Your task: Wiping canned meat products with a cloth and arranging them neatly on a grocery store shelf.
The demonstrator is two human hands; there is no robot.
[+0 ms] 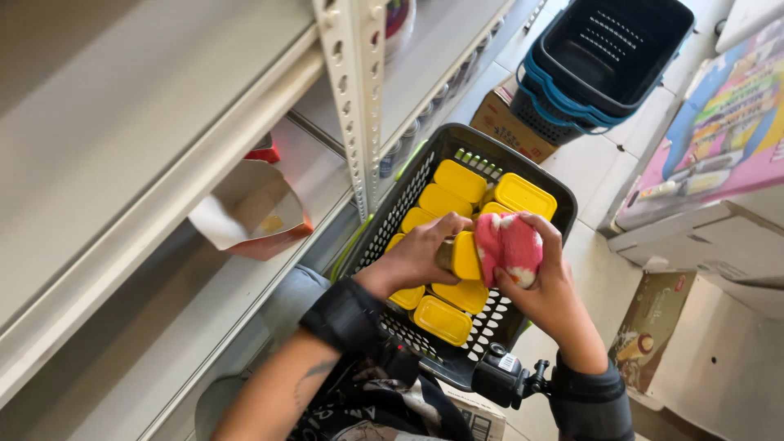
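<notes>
My left hand point(418, 253) grips a small jar with a yellow lid point(464, 256), held on its side above a black plastic basket point(425, 175). My right hand point(535, 282) presses a pink cloth point(508, 245) against the jar's lid. Inside the basket lie several more yellow-lidded containers point(459, 180), packed close together. Both wrists wear dark bands.
A grey metal shelf rack point(163, 155) stands on the left, with a perforated upright point(358, 98) and an open red-and-white carton point(253, 214) on one shelf. Stacked blue and black baskets point(600, 65) sit on the floor beyond, beside cardboard boxes point(694, 237). A camera mount point(502, 380) pokes up below.
</notes>
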